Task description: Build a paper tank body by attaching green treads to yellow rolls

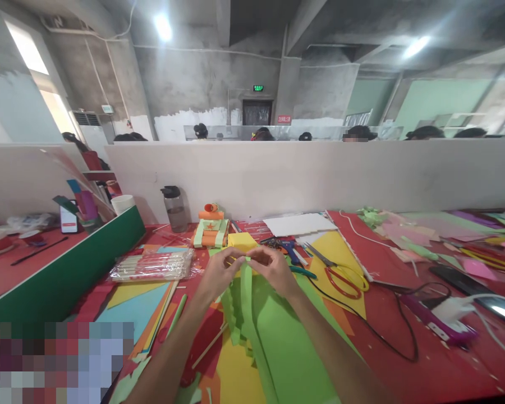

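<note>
Both hands meet at the middle of the table, fingertips pinched on the upper end of a long light-green paper strip (247, 297). My left hand (221, 272) grips its left side, thumb and forefinger together. My right hand (275, 270) pinches the same end from the right. The strip hangs down toward me over a large green paper sheet (292, 336). A jagged-edged green piece lies left of the strip. Just beyond the fingers is a yellow paper block (242, 241). What the fingertips cover cannot be seen.
Scissors (336, 269) with red and yellow handles lie right, near a blue glue gun (292, 252) and its black cord. An orange paper model (211, 227) and a water bottle (174, 209) stand at the back. Wrapped sticks (151, 265) lie left; a purple power strip (437, 320) right.
</note>
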A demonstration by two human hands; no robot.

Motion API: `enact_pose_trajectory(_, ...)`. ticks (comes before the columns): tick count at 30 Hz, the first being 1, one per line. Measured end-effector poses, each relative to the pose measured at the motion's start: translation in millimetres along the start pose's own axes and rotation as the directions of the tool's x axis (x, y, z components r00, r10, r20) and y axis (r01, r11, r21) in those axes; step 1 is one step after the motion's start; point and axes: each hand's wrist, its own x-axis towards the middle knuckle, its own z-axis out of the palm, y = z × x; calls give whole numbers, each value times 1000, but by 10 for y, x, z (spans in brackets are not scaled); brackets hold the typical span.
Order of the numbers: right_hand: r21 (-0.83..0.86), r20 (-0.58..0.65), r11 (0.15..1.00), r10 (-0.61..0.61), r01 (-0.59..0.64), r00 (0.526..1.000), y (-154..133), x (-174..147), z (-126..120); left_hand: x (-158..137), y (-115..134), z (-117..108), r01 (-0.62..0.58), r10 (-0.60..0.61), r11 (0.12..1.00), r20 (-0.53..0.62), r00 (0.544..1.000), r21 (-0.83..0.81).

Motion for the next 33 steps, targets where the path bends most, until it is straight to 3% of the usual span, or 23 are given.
enact_pose_trajectory(4, 15, 26, 999, 43, -43, 999, -24, 7, -19, 6, -4, -5, 13, -13, 1000, -21, 1000, -4)
enact_pose_trajectory(19, -42, -52, 999, 29, -31, 998, 40, 14, -21, -7, 7, -7, -10, 10, 1000, 25, 1000, -4)
enact_pose_trajectory(29, 122, -26, 986, 116, -112, 993, 71, 29, -10, 12, -33, -17, 36, -36, 999, 8, 999, -40)
enact_pose_trajectory(33, 57, -16, 995, 87, -85, 996, 77, 28, -17, 12, -30, -16, 44, -43, 998, 19, 999, -50)
